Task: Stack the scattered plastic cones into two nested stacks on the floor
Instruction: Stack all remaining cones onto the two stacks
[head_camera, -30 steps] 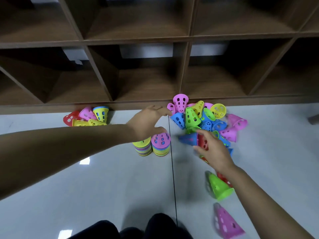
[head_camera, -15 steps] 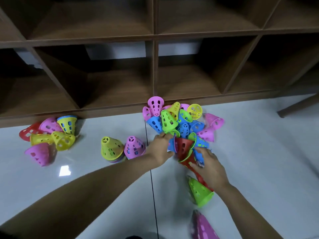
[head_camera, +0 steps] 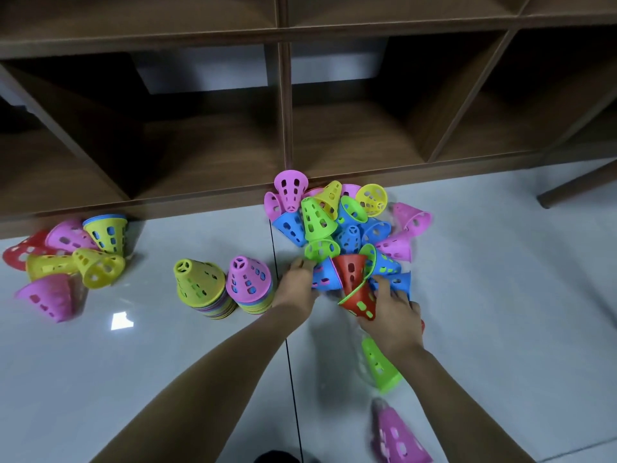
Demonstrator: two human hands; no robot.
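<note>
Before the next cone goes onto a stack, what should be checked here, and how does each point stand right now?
1. Right hand grips the red cone: ok.
2. Left hand has a firm hold on the blue cone: cannot tell, the hold itself does not show.
3. Red cone free of others: not ok, a green rim hugs it and it lies against the pile.
4. Yellow-topped stack and pink-topped stack upright, tops uncovered: ok.
5. Loose cones gathered: not ok, the left group, a green cone and a pink cone lie apart.
</note>
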